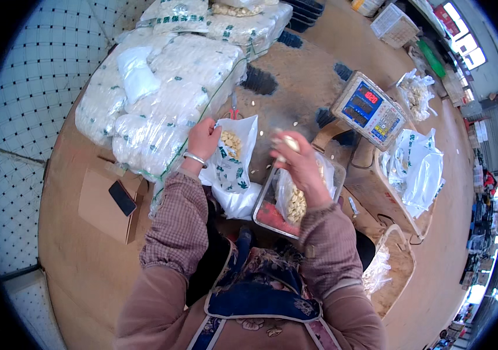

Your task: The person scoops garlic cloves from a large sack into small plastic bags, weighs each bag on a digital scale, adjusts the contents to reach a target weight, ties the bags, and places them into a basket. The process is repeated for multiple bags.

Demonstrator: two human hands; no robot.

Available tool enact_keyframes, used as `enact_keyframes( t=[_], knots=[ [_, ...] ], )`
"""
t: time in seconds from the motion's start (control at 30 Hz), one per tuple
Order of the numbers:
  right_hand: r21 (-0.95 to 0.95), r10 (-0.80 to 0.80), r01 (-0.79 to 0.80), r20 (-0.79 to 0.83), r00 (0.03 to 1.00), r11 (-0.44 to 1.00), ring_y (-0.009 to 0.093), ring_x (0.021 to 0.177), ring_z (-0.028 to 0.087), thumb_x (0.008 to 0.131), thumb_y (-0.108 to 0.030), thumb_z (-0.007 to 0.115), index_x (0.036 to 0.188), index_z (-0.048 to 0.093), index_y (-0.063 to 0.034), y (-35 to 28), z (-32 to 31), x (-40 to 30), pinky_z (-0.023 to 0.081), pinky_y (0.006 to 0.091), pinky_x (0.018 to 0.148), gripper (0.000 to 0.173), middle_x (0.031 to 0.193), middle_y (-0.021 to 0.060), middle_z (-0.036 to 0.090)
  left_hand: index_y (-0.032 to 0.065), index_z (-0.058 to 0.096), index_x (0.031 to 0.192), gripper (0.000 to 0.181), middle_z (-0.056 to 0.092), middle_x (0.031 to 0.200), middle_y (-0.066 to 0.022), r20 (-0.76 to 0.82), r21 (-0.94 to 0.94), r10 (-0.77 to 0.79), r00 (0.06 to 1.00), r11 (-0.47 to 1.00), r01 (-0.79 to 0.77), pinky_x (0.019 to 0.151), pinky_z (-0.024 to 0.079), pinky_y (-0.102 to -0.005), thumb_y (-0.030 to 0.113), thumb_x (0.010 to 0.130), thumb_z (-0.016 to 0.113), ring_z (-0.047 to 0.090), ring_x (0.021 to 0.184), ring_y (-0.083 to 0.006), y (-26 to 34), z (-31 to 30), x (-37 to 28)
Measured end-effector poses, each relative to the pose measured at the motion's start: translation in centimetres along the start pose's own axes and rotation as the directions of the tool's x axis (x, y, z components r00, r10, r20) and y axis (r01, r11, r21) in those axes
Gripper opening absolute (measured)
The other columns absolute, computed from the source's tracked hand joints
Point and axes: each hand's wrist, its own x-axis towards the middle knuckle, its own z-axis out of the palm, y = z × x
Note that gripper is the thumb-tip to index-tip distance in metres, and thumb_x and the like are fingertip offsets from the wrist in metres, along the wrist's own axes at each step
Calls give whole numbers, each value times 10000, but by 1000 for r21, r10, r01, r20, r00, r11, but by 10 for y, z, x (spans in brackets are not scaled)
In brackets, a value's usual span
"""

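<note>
My left hand point(204, 139), with a bangle at its wrist, grips the rim of a printed white plastic bag point(233, 178). Peeled garlic cloves point(231, 142) lie inside the bag's open mouth. To the right, my right hand point(300, 162) is raised with a few garlic cloves point(292, 143) in its fingers; it is slightly blurred. Beneath it stands a metal-rimmed tray point(255, 213) with a red patch on its bottom. A clear plastic bag of peeled garlic cloves point(296, 206) rests in that tray, partly hidden by my right hand and sleeve.
Large clear sacks point(179, 87) of packed bags are heaped at left. Red-handled scissors point(234, 113) lie beyond my bag. A digital scale display point(365, 107) is lit at right, near a crate point(367, 183) holding plastic bags point(419, 170). A phone point(122, 198) rests on a cardboard box point(100, 205).
</note>
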Motion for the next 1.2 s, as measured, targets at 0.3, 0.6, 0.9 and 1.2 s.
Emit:
enact_keyframes(
  t=[0.3, 0.6, 0.9, 1.2],
  knots=[
    [-931, -298, 300, 232, 926, 208, 300, 711, 561, 642, -87, 585, 848, 511, 2, 64, 45, 88, 469, 355, 631, 236, 784, 171, 543, 22, 495, 678, 132, 531, 566, -97, 12, -77, 2, 1000, 997, -1, 487, 405, -307, 124, 679, 579, 521, 505, -205, -4, 1, 8],
    [-721, -599, 526, 193, 777, 451, 292, 738, 545, 725, -46, 503, 891, 532, -4, 36, 35, 10, 439, 326, 655, 173, 818, 161, 545, 25, 524, 772, 66, 550, 664, -30, -38, -314, 30, 999, 948, -40, 530, 418, -233, 77, 737, 542, 523, 609, -92, 67, -17, -14],
    [-801, -379, -67, -353, 855, 595, 247, 663, 581, 729, -88, 539, 856, 529, -42, 128, -147, -62, 447, 305, 581, 136, 702, 134, 574, 18, 530, 943, 205, 489, 988, -96, 138, -627, 958, 250, -111, 771, 790, 364, -336, 146, 783, 526, 492, 873, -236, 230, -46, -157],
    [-941, -535, -49, -234, 812, 336, 285, 646, 548, 704, -73, 514, 839, 562, -81, 129, -184, 2, 442, 333, 580, 144, 705, 154, 547, -30, 443, 1071, 291, 422, 1086, -178, -43, -391, 970, 239, -237, 890, 854, 310, -394, 109, 815, 428, 409, 1004, -296, 241, -6, -166]
  ],
)
